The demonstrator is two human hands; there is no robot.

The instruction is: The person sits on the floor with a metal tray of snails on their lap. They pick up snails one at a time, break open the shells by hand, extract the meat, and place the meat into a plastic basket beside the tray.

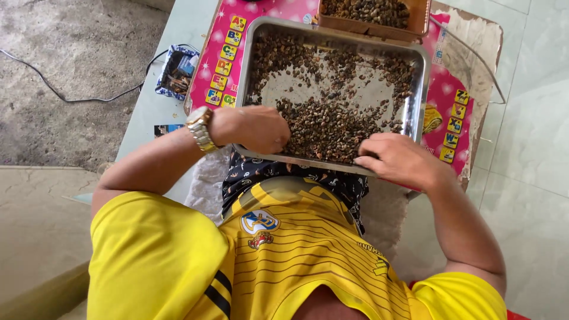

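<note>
A shiny metal tray (421, 77) lies on a pink board, holding several small dark brown beans (332, 121) heaped toward its near side. My left hand (252, 127), with a gold wristwatch (199, 128) on the wrist, rests curled over the tray's near left edge among the beans. My right hand (397, 157) sits at the near right edge, fingers bent and touching the bean heap. Whether either hand pinches beans is hidden by the fingers.
A brown box (418, 26) of similar beans stands beyond the tray. The pink board (228, 53) with coloured letter squares lies under the tray. A small blue patterned box (176, 72) and a black cable (71, 95) lie at left. Pale floor tiles lie at right.
</note>
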